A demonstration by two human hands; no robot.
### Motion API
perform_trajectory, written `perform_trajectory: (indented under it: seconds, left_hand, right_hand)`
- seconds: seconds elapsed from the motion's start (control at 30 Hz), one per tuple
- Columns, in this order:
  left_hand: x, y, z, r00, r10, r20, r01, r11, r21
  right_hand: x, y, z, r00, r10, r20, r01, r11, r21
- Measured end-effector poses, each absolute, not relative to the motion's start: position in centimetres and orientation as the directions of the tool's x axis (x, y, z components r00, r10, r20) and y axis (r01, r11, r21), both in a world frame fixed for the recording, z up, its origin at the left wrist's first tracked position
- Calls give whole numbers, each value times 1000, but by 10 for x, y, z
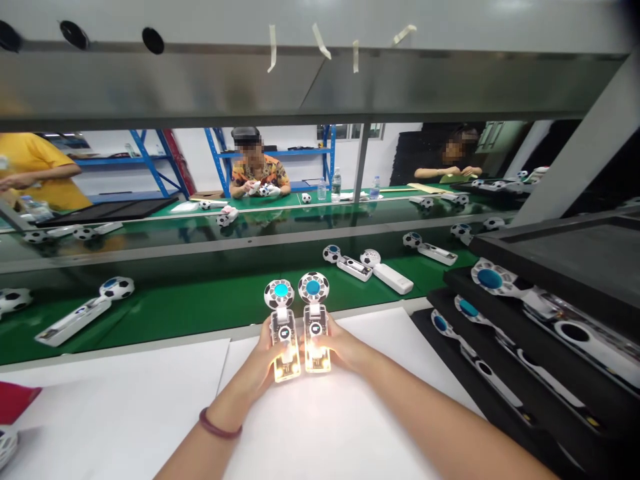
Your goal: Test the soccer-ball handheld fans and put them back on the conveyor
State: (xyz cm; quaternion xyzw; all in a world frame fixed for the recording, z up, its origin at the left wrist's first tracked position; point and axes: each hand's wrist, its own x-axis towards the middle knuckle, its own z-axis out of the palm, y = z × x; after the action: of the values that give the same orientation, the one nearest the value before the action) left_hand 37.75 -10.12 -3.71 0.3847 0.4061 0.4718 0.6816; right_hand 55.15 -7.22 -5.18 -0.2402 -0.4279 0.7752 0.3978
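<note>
My left hand (263,357) is closed round a lit handheld fan (286,347) with a round football-patterned head and a blue centre. A second fan of the same kind (317,343) is gripped by my right hand (343,343). Both stand upright side by side above the white work surface (320,427), heads up and fronts toward me. Their clear bodies glow yellow-white near the bottom, and each has a small round dark display. My thumbs lie across the fronts; the other fingers are mostly hidden behind.
Beyond the white surface runs a green conveyor belt (190,293) carrying several football-patterned fans. Stacked black foam trays (450,360) with more fans stand on the right. A grey beam (320,87) spans overhead. Across the belt, co-workers (260,177) sit at the far side.
</note>
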Motion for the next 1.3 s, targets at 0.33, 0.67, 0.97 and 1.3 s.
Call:
perform_trajectory:
  seconds: [0.33,0.67,0.97,1.3]
  left_hand:
    - [376,-100,-39,210,959,-192,-348,257,902]
    - [377,-101,-39,218,961,-173,-353,243,904]
    - [377,-101,-41,234,963,-137,-369,219,903]
    - [378,-101,-44,245,962,-117,-346,200,917]
  right_hand:
    - [551,-74,-53,-553,831,-65,-429,-351,-832]
    - [550,-73,-55,-562,824,-68,-451,-375,-810]
    - [552,-72,-59,-590,806,-47,-460,-383,-801]
    - [553,-71,-63,-590,805,-65,-434,-384,-815]
